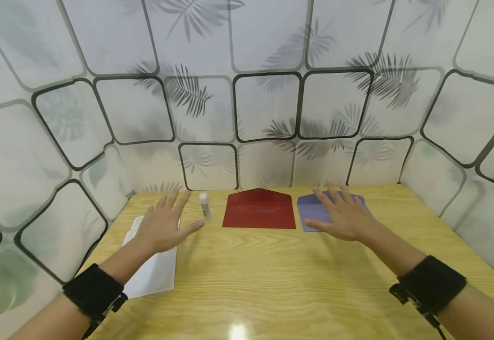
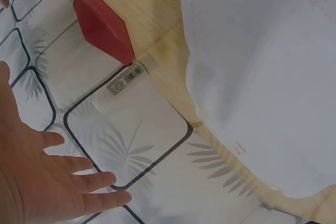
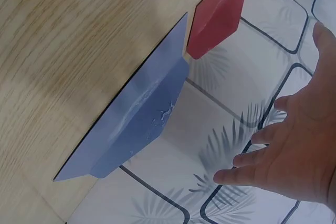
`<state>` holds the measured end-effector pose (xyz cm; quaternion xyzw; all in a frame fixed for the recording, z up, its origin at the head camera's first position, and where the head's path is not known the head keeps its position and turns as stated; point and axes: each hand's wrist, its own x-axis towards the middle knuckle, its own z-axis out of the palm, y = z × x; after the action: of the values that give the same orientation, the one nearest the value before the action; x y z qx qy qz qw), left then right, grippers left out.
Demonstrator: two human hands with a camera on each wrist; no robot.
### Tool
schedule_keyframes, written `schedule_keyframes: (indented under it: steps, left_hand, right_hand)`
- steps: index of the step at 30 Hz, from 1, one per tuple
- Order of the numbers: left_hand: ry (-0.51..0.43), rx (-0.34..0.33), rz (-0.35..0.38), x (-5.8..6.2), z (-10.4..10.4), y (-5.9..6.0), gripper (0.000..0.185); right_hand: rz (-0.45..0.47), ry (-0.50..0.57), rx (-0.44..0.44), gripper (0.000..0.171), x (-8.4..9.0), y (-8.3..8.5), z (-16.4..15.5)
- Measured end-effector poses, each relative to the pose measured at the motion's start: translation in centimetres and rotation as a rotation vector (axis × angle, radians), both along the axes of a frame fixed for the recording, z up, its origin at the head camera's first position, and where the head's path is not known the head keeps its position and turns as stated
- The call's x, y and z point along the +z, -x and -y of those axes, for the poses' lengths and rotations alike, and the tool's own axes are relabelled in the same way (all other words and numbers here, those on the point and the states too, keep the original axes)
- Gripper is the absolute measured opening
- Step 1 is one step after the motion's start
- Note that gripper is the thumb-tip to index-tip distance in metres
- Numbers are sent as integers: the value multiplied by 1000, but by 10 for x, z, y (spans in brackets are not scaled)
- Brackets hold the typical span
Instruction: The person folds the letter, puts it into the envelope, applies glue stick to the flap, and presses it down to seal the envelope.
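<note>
Both hands are held out over the table with fingers spread, holding nothing. My left hand (image 1: 163,226) is above a sheet of white paper (image 1: 155,274) with yellowish marks at its edges, partly hidden by the hand and forearm. Just right of its fingers stands a small white-capped glue stick (image 1: 205,206), its label also visible in the left wrist view. Over the blue-purple envelope (image 3: 139,108) is my right hand (image 1: 342,215), covering part of it in the head view. Between the hands lies a red envelope (image 1: 258,208), its flap open toward the back.
A patterned fabric wall (image 1: 268,108) with leaf prints and dark outlines encloses the wooden table (image 1: 251,283) at the back and sides. Each wrist wears a black band (image 1: 433,285) with a small camera. Light reflects off the table's near edge.
</note>
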<state>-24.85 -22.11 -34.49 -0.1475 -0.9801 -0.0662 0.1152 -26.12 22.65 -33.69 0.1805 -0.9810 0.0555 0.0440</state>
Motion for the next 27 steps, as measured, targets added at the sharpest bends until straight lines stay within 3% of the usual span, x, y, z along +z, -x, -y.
schedule_keyframes:
  steps: [20,27]
  left_hand:
    - [-45,107,101,-12,31,-21,81]
    - [-21,128,129,-27,52,-25,78]
  right_hand:
    - [40,25,53,96,-12,21,22]
    - [66,-1,27,95,-18,32,30]
